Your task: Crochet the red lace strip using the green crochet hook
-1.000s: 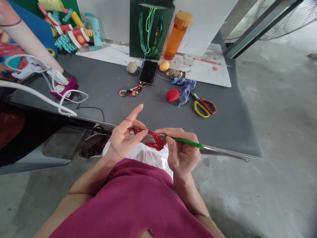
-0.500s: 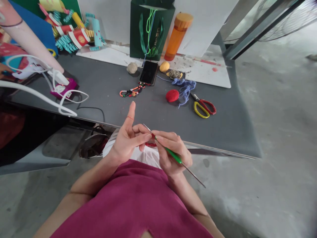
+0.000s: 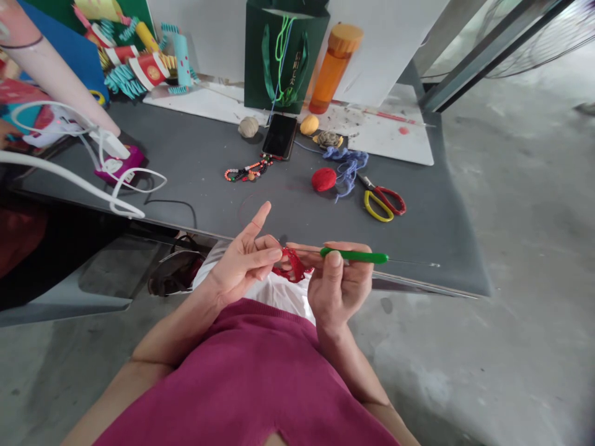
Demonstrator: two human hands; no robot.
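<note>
My left hand [image 3: 242,263] pinches a small piece of red crochet work [image 3: 292,267] between thumb and middle fingers, with the index finger raised and red yarn looped over it. My right hand [image 3: 338,282] is closed round a green-handled crochet hook [image 3: 356,255], which lies level and points left into the red work. Both hands hover just in front of the near edge of the grey table [image 3: 432,235]. A red yarn ball [image 3: 323,179] lies on the table beyond them.
Scissors with red and yellow handles [image 3: 383,201], blue yarn [image 3: 346,162], a black phone [image 3: 279,136], a bead string [image 3: 246,170], an orange bottle [image 3: 333,65] and a green gift bag [image 3: 281,56] sit behind. White cables [image 3: 106,179] lie left. Another person's arm [image 3: 51,71] reaches in at top left.
My right hand swung the hook from pointing down-right to lying level, and the red work is more exposed between the hands. My left index finger tilted rightward.
</note>
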